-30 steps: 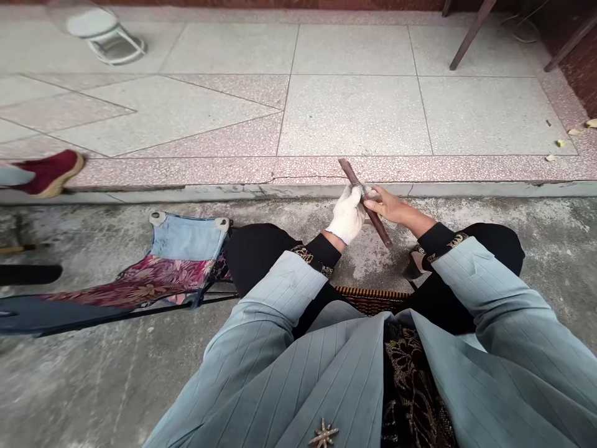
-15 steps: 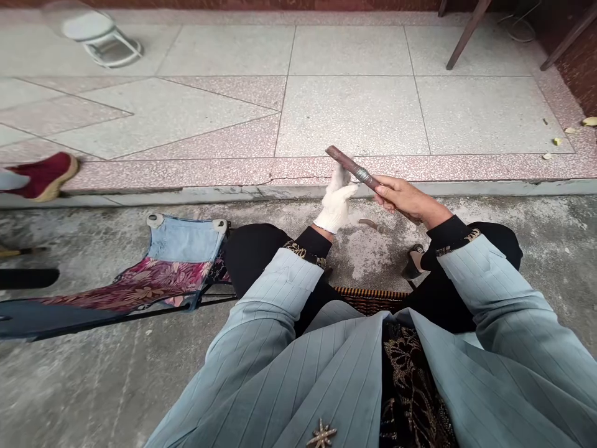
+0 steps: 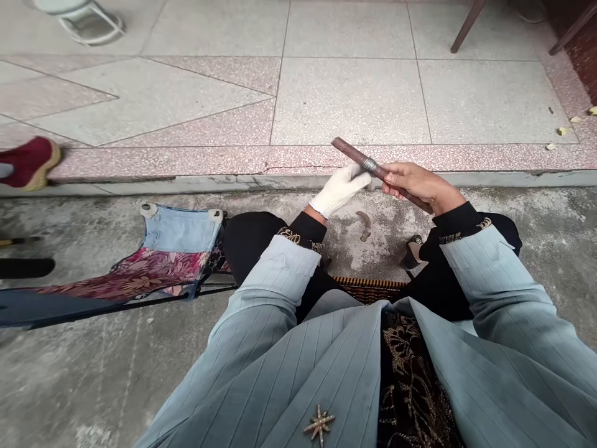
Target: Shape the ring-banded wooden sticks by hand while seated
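"While you're sitting, your right hand (image 3: pixel 413 182) is pinching the stick (image 3: pixel 349 150) just right of the wire coil (image 3: pixel 369 164) between thumb and fingers, probably leaving it exposed."

"And your gloved left hand (image 3: pixel 339 190) is lying just beside the coil, perhaps for steadying; whether its fingers are gripping or merely touching, I can't tell."

"Beyond, the stick's end is pointing toward pale tiles (image 3: pixel 345 99)."
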`<state>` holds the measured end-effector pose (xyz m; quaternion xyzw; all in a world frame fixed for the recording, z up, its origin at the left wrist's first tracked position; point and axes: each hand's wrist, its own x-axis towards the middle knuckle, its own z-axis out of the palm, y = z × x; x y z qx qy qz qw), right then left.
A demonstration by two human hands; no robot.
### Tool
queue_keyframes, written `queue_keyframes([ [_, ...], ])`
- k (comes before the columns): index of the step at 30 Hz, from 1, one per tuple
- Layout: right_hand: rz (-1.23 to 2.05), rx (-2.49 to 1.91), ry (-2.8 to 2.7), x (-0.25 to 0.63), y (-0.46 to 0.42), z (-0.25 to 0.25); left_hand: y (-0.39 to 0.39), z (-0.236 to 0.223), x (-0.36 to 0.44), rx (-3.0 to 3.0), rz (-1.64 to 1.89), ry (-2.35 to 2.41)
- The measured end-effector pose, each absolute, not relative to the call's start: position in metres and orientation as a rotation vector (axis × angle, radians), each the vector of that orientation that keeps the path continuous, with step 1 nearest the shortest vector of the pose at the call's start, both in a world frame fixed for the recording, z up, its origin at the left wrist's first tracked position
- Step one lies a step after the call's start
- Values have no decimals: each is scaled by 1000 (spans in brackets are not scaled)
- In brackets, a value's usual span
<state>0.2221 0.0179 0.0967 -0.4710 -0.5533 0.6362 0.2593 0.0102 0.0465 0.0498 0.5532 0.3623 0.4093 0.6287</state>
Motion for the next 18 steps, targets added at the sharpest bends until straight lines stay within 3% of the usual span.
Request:
queue_keyframes([
  [9,615,-1619,-2138,205,18,82,51,32,23,1142,912,855],
  [13,663,-1513,-2185,206,24,83,50,28,29,941,980,889],
  [18,1064,-1437,-2083,210,27,89,52,31,29,979,961,883],
])
